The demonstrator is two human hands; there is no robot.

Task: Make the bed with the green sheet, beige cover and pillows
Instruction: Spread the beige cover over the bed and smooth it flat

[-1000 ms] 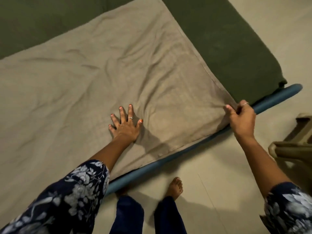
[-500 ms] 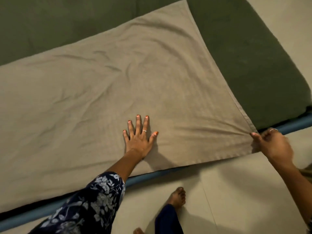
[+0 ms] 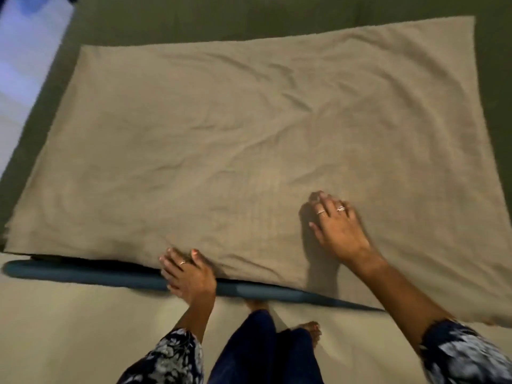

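Note:
The beige cover [image 3: 249, 139] lies spread and wrinkled over the green sheet [image 3: 493, 106], which shows along the far, left and right sides. My left hand [image 3: 189, 273] is at the cover's near edge, above the blue bed rail [image 3: 83, 273], with thumb and fingers closed on the hem. My right hand [image 3: 339, 231] rests palm down on the cover further right, fingers apart, holding nothing. No pillows are in view.
The beige floor [image 3: 69, 328] runs along the near side, where my bare feet [image 3: 310, 331] stand close to the rail. A bright white-blue surface [image 3: 25, 56] sits at the far left past the bed. The cover's near right corner overhangs the rail.
The view has swung left along the bed. My right hand let go of the cover's corner and now lies flat on it. My left hand moved back from the cover's surface to its near edge.

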